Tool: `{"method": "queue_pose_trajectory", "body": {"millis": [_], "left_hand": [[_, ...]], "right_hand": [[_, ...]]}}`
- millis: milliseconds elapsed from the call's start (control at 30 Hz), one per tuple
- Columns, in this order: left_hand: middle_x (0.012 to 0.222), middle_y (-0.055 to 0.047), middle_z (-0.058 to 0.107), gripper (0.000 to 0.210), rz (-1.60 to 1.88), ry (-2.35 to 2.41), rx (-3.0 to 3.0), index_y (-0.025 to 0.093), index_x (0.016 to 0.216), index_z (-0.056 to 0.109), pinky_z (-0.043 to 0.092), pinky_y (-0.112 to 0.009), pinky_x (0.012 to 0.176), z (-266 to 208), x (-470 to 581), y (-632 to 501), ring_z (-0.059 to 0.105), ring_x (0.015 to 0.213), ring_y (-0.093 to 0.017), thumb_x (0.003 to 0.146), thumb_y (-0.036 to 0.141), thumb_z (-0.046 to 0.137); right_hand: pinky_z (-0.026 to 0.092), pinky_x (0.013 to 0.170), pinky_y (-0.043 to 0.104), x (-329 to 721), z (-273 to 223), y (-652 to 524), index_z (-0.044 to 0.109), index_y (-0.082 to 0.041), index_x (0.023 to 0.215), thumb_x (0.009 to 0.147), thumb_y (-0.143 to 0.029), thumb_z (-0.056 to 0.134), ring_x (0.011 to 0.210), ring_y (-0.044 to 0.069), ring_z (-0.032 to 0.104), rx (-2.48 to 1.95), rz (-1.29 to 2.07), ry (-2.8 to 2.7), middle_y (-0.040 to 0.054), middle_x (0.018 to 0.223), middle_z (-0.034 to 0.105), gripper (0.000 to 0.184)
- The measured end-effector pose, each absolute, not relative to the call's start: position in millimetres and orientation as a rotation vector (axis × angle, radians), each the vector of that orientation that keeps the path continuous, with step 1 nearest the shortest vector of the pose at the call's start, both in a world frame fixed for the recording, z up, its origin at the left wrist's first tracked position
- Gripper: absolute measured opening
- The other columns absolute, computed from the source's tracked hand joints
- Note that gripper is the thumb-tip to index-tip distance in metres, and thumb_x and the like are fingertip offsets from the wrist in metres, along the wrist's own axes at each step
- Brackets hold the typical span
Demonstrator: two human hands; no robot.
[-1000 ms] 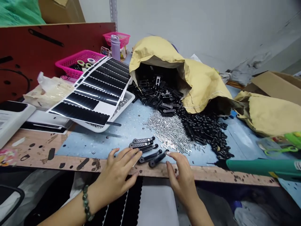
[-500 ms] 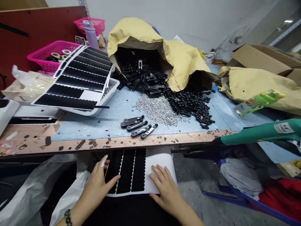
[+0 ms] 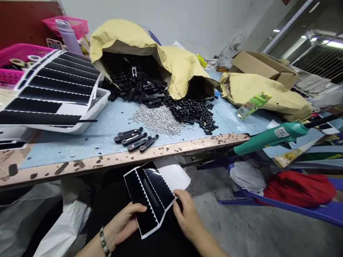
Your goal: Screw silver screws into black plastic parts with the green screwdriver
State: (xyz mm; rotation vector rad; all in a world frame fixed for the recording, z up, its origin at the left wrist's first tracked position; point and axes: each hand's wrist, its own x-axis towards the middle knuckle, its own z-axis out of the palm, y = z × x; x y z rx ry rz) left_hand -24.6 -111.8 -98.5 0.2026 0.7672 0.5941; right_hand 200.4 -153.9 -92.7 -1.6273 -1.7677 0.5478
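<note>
Over my lap I hold a sticker sheet (image 3: 148, 194), white backing with black strips that have scalloped edges. The sheet is bent along its middle, and its far part is bare white. My left hand (image 3: 125, 221) grips the left edge, thumb on top and fingers underneath. At the near right edge, my right hand (image 3: 187, 214) is closed on the sheet with its fingertips. Beyond the hands, several black arm-shaped parts (image 3: 136, 141) with a slim body lie near the table's front edge. A heap of small silver pins or screws (image 3: 158, 119) is behind them.
Yellow sacks (image 3: 125, 32) spill black parts (image 3: 191, 110) onto the blue table cover (image 3: 80, 142). More sticker sheets (image 3: 59, 84) rest across a white tray (image 3: 103, 98) at left. A green power tool (image 3: 270, 137) hangs out at right, above a purple chair (image 3: 248, 200) with clothes.
Both hands have closed on the sheet, which lay flat before. It is now tilted and bent. The view has swung right.
</note>
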Motion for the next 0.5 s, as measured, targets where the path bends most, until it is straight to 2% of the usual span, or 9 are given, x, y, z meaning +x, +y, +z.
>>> {"method": "queue_pose_trajectory", "body": {"millis": [133, 267, 400, 500], "left_hand": [[0.083, -0.008, 0.075, 0.021, 0.548, 0.656, 0.212, 0.011, 0.078, 0.074, 0.044, -0.041, 0.098, -102, -20, -109, 0.067, 0.095, -0.029, 0.061, 0.010, 0.061], [0.087, -0.009, 0.075, 0.027, 0.500, 0.574, 0.227, 0.012, 0.080, 0.074, 0.040, -0.048, 0.101, -106, -15, -101, 0.064, 0.102, -0.032, 0.058, 0.015, 0.057], [0.088, -0.009, 0.075, 0.031, 0.480, 0.528, 0.236, 0.012, 0.082, 0.074, 0.039, -0.050, 0.101, -112, -14, -98, 0.063, 0.105, -0.032, 0.059, 0.015, 0.055], [0.088, -0.007, 0.075, 0.031, 0.495, 0.518, 0.234, 0.013, 0.083, 0.074, 0.038, -0.049, 0.102, -112, -21, -98, 0.063, 0.106, -0.031, 0.060, 0.013, 0.055]], "right_hand": [[0.055, 0.076, 0.031, 177, -95, -160, 0.063, -0.018, 0.106, 0.081, -0.021, 0.058, 0.090, 0.021, 0.065, -1.725, 0.772, -1.518, 0.0079, 0.100, 0.068, 0.025], [0.055, 0.074, 0.031, 177, -99, -158, 0.067, -0.017, 0.104, 0.083, -0.029, 0.060, 0.083, 0.022, 0.068, -1.734, 0.933, -1.309, 0.0088, 0.098, 0.071, 0.025], [0.053, 0.081, 0.034, 179, -96, -157, 0.070, -0.018, 0.105, 0.089, -0.036, 0.054, 0.090, 0.024, 0.067, -1.693, 1.049, -1.253, 0.0084, 0.098, 0.072, 0.029], [0.053, 0.078, 0.033, 179, -92, -157, 0.071, -0.019, 0.103, 0.094, -0.039, 0.045, 0.086, 0.024, 0.068, -1.647, 1.128, -1.256, 0.0071, 0.092, 0.073, 0.034]]}}
